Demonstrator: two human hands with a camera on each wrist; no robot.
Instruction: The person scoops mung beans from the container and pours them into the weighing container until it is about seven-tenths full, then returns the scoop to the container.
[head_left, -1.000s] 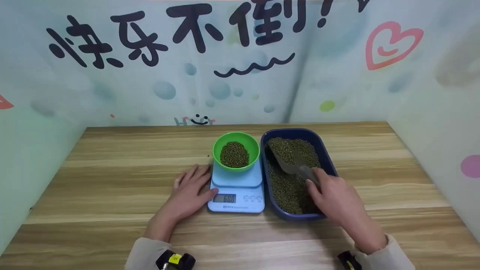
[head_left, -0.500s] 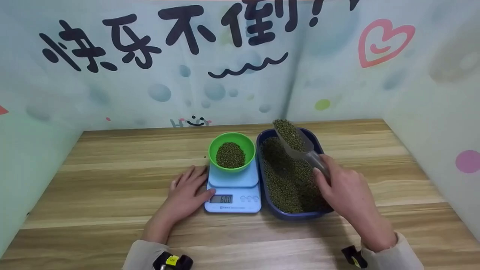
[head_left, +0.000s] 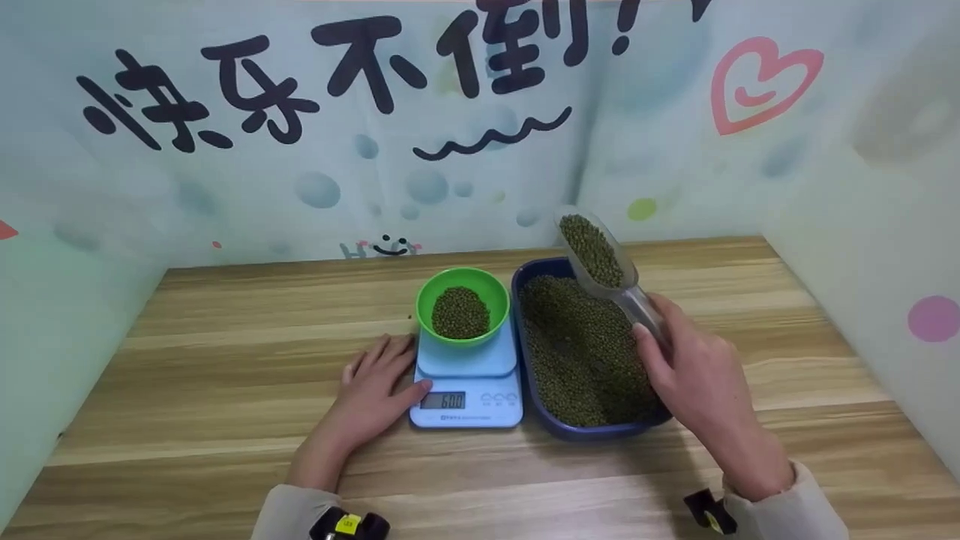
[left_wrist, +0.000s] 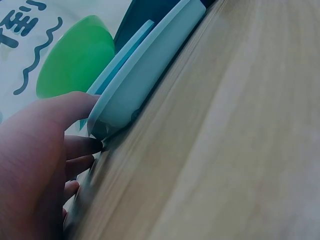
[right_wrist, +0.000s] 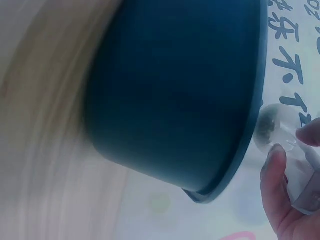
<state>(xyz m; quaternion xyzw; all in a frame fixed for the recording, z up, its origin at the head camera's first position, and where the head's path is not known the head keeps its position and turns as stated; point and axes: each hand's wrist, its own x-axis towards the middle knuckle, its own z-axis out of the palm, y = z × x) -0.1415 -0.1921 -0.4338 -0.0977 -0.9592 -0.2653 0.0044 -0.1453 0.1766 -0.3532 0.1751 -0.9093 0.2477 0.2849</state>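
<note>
A clear scoop (head_left: 600, 255) loaded with small green-brown beans is raised over the blue tub (head_left: 555, 420), its handle gripped by my right hand (head_left: 701, 375). Beans fill much of the tub. To its left, a green bowl (head_left: 500, 289) with a heap of beans rests on a light blue scale (head_left: 469, 416) whose display reads 60.0. My left hand (head_left: 371, 397) lies with fingers spread on the table, thumb touching the scale's left edge. The left wrist view shows that thumb against the scale (left_wrist: 135, 82); the right wrist view shows the tub's side (right_wrist: 175, 90) and the scoop (right_wrist: 272, 127).
A wood-grain table (head_left: 225, 360) holds everything. Behind it and at both sides stand pale printed sheets (head_left: 465, 150) with dark characters and a pink heart. One tiny dark speck (head_left: 410, 316) lies on the table near the bowl.
My right hand has lifted the scoop of beans up out of the tub, leaving a hollow in the beans. The left hand stays by the scale, and the display still reads 60.0.
</note>
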